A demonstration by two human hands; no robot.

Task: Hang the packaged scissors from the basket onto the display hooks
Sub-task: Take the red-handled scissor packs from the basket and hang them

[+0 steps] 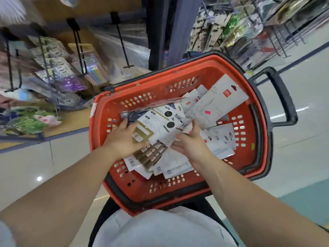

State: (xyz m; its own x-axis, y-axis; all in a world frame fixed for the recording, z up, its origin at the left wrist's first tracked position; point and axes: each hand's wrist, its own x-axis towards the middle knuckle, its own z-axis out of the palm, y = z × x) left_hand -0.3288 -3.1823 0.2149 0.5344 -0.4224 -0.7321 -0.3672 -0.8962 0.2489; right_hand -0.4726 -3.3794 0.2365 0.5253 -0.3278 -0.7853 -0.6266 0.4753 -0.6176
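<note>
A red basket [178,81] with a black rim stands in front of me, filled with several white carded packages [219,102], some lying flat and some leaning on its far wall. My left hand [122,139] reaches into the pile; a white and gold package [153,125] sits between its thumb and fingers. My right hand [191,145] lies beside it on the pile with thumb raised and fingers spread, touching the same stack. Black display hooks [122,41] stick out from the wooden panel at the upper left; the nearest one looks bare.
Other hooks [78,49] on the left carry bagged goods, and soft toys lie on the low shelf [71,122] below. A dark pillar [160,32] rises behind the basket. Wire racks [258,32] of goods stand at the upper right. The basket's black handle [283,97] points right over a tiled floor.
</note>
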